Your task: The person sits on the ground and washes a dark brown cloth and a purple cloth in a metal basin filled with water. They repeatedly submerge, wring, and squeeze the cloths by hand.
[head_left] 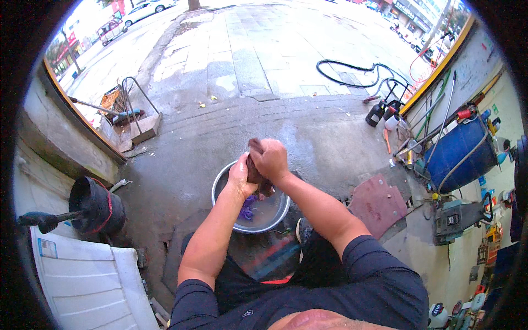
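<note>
A brown wet cloth (pixel 254 171) is bunched between my two hands above a round metal basin (pixel 256 229) of cloudy water. My left hand (pixel 240 175) grips its lower part from the left. Higher up and to the right, my right hand (pixel 271 159) is closed in a fist around it, with a short end sticking out at the top. Part of the cloth hangs towards the water. A purple cloth (pixel 246 209) lies in the basin below my left hand.
A black bucket (pixel 97 206) with a brush handle stands left. Spray bottles (pixel 375 113), a black hose (pixel 346 62) and a blue barrel (pixel 460 152) are on the right. A reddish mat (pixel 377 204) lies right of the basin; a long-handled dustpan (pixel 145 128) stands at upper left.
</note>
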`<state>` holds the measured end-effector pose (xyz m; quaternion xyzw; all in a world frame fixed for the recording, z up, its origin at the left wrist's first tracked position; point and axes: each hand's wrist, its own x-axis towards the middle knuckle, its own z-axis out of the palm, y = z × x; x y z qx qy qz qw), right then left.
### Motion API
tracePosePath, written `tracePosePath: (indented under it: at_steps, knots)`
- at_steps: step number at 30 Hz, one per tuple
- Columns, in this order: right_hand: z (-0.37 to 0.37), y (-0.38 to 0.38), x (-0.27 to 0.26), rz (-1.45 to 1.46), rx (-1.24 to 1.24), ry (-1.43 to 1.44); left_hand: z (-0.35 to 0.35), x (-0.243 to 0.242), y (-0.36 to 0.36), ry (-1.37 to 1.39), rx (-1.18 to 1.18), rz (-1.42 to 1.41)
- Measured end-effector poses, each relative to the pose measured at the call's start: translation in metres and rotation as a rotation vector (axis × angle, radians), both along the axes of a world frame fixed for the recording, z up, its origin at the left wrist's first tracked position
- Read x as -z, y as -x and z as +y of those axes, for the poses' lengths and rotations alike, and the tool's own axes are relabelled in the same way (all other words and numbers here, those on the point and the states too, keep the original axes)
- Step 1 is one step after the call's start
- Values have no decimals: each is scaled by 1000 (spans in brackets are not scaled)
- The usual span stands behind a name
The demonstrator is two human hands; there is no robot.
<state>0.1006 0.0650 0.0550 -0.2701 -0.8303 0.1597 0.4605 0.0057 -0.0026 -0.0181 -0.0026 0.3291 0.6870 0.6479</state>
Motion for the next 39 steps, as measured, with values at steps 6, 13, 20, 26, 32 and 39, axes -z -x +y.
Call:
tracePosePath:
  at_steps: [6, 13, 20, 26, 32, 39]
  knots:
    - [-39, -5, 16, 81, -431, -158, -6, 10, 13, -763, 119, 756]
    - [2, -1, 5, 22, 14, 34, -4, -1, -4, -73, -32, -16]
    - [-35, -4, 16, 53, -432, -161, 0, 32, 13, -609, -39, 917]
    - [5, -2, -1, 13, -35, 13, -5, 10, -1, -124, 46, -65]
    - [-37, -6, 13, -98, -390, -116, -6, 23, 24, -486, 211, 294]
    - [14, 2, 7, -79, -4, 29, -4, -15, -8, -79, -32, 6]
